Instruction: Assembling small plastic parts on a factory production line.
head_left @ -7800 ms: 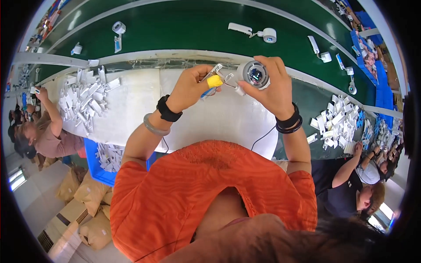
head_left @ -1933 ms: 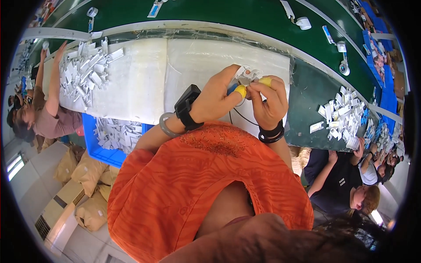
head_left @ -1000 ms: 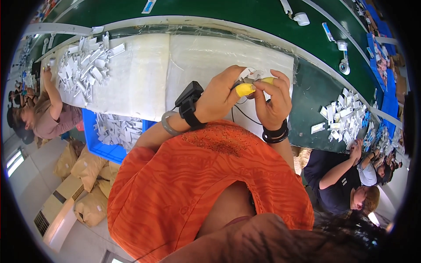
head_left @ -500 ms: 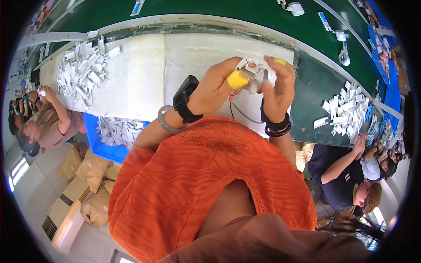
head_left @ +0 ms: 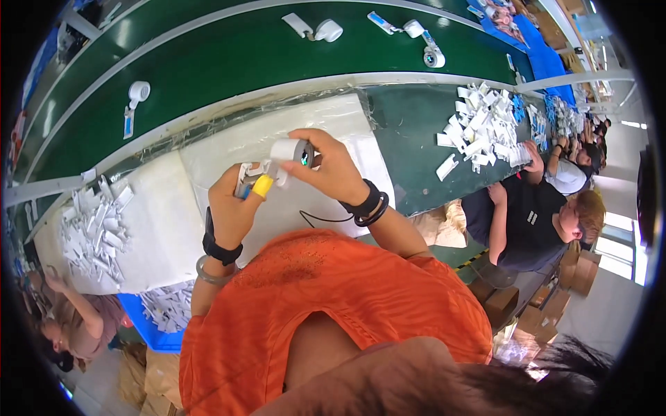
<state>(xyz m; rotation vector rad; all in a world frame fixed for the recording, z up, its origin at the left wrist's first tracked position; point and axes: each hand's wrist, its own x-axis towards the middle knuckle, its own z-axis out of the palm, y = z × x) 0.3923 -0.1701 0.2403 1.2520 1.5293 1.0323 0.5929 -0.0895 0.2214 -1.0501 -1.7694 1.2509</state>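
A white plastic device with a drum-shaped head (head_left: pixel 286 150) is held between both hands above the white work mat. My right hand (head_left: pixel 329 170) has its fingers wrapped round this head, whose dark round face points right. My left hand (head_left: pixel 232 211) grips the white bracket end (head_left: pixel 251 173) of the device, its thumb in a yellow finger cover (head_left: pixel 262 185). A bit of blue shows beside that thumb. The two white parts meet between my hands; fingers hide part of the joint. On the mat below lies a thin dark cord (head_left: pixel 316 219).
Piles of white plastic pieces lie at left (head_left: pixel 97 232) and right (head_left: pixel 479 128). More fill a blue bin (head_left: pixel 156 336) at lower left. Beyond the mat, a green conveyor (head_left: pixel 229 66) carries similar round-headed devices (head_left: pixel 139 91). Co-workers sit on both sides, one in a black shirt (head_left: pixel 531 222).
The view has swung, so the bench appears tilted and more conveyor shows. Both hands still hold the device; it has been turned, and the head's dark round face is now visible.
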